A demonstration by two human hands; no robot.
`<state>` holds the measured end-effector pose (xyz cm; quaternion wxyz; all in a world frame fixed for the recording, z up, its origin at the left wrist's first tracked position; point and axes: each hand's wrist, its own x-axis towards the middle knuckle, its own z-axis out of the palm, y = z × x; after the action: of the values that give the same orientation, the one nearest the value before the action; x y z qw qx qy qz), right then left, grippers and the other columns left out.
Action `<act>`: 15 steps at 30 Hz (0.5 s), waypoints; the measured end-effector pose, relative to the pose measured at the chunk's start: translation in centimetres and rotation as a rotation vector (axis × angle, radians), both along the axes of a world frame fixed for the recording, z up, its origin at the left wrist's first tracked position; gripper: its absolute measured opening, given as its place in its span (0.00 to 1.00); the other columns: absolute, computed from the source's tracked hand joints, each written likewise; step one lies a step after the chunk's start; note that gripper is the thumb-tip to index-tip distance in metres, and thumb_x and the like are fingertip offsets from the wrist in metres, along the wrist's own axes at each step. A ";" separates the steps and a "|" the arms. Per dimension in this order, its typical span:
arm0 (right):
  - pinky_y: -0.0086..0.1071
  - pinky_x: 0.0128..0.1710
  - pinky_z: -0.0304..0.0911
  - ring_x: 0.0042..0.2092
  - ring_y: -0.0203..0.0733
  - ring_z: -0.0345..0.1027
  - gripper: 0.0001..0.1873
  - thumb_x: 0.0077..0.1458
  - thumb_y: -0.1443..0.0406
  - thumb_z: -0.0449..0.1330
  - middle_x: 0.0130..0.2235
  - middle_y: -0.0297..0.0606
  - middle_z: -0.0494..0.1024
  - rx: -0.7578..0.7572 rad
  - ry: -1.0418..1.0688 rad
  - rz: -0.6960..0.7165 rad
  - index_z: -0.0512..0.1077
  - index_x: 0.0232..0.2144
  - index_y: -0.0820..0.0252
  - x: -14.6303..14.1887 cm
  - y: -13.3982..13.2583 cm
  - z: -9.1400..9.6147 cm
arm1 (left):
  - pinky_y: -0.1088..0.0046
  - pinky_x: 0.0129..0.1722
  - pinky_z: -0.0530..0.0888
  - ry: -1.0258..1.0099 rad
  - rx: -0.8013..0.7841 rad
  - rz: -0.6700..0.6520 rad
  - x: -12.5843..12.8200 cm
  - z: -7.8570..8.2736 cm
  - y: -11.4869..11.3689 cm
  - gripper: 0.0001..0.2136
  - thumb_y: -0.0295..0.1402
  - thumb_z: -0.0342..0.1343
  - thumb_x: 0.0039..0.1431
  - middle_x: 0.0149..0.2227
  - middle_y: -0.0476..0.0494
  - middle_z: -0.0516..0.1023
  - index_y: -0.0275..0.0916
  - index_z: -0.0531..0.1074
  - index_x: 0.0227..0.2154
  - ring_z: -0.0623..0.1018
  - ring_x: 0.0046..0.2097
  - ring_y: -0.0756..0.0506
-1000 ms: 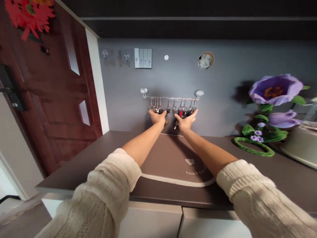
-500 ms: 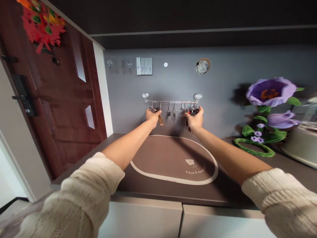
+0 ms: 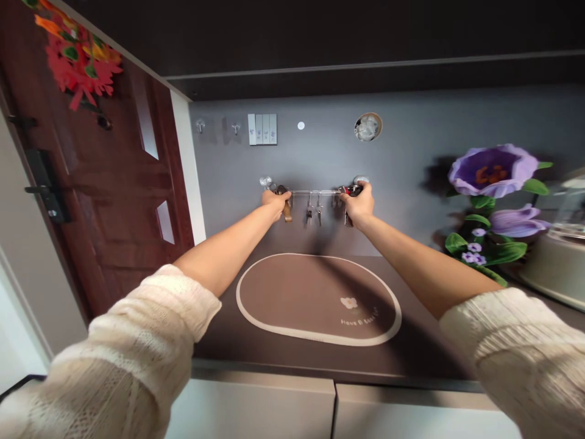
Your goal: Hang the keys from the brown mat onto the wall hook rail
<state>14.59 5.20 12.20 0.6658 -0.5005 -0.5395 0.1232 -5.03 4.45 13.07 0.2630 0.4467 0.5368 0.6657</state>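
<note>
A chrome key rail (image 3: 315, 192) is fixed to the grey wall above the counter. My left hand (image 3: 273, 202) is closed on a bunch of keys with a brown fob (image 3: 287, 211) at the rail's left end. At the right end my right hand (image 3: 359, 204) is closed on another bunch of keys with a red tag (image 3: 348, 190). Two small keys (image 3: 314, 209) hang free from the middle of the rail between my hands.
An oval brown mat (image 3: 320, 297) lies on the dark counter (image 3: 219, 341). Big purple fabric flowers (image 3: 496, 177) stand at the right, beside a grey container (image 3: 551, 268). A dark red door (image 3: 91, 201) is at the left. Light switches (image 3: 262, 128) and two hooks sit higher on the wall.
Both hands have moved apart along the rail and risen to its ends, each gripping a bunch of keys. The view has tilted down, so the whole mat shows.
</note>
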 end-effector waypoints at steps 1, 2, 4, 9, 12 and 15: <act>0.33 0.34 0.64 0.37 0.40 0.65 0.33 0.40 0.65 0.60 0.44 0.43 0.68 0.001 -0.026 0.017 0.56 0.50 0.57 0.1 -0.4 -0.1 | 0.73 0.23 0.66 0.013 0.014 -0.041 -0.2 -0.2 -0.8 0.09 0.31 0.60 0.44 0.23 0.44 0.71 0.34 0.68 0.29 0.73 0.25 0.48; 0.32 0.33 0.63 0.36 0.39 0.65 0.32 0.39 0.64 0.61 0.43 0.41 0.69 -0.010 -0.065 0.039 0.57 0.50 0.57 0.3 -1.0 -0.5 | 0.75 0.22 0.65 0.042 0.013 -0.101 -0.4 -0.6 -1.7 0.10 0.32 0.61 0.43 0.22 0.46 0.70 0.35 0.68 0.29 0.71 0.23 0.50; 0.30 0.30 0.63 0.32 0.37 0.65 0.30 0.38 0.63 0.62 0.38 0.39 0.71 -0.103 -0.181 0.081 0.61 0.47 0.57 0.7 -2.4 -2.1 | 0.78 0.19 0.61 0.147 -0.052 -0.244 -0.9 -2.1 -3.7 0.10 0.33 0.61 0.43 0.19 0.49 0.69 0.35 0.67 0.28 0.69 0.21 0.52; 0.28 0.28 0.60 0.30 0.37 0.67 0.25 0.36 0.59 0.64 0.31 0.37 0.74 -0.507 -0.642 0.200 0.66 0.40 0.61 1.5 -6.9 -7.2 | 0.80 0.16 0.54 0.358 -0.351 -0.479 -2.0 -8.2 -7.8 0.11 0.34 0.60 0.42 0.17 0.50 0.68 0.35 0.67 0.29 0.67 0.19 0.53; 0.30 0.32 0.61 0.36 0.44 0.68 0.30 0.30 0.52 0.65 0.34 0.41 0.74 -0.661 -0.962 0.283 0.69 0.37 0.62 1.7 -8.4 -7.6 | 0.79 0.18 0.57 0.602 -0.460 -0.515 -2.5 -10.6 -9.0 0.14 0.37 0.63 0.36 0.17 0.51 0.68 0.35 0.68 0.26 0.67 0.19 0.53; 0.34 0.36 0.61 0.41 0.50 0.67 0.38 0.27 0.45 0.63 0.39 0.46 0.74 -0.743 -1.062 0.291 0.69 0.38 0.63 1.1 -7.9 -6.1 | 0.77 0.19 0.56 0.876 -0.363 -0.480 -3.0 -11.3 -9.4 0.17 0.47 0.60 0.35 0.15 0.52 0.66 0.36 0.69 0.20 0.65 0.19 0.53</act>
<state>15.71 -2.71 6.14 0.0692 -0.6116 -0.7779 0.1263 -8.02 -4.95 1.81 0.2322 0.7403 0.5857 0.2342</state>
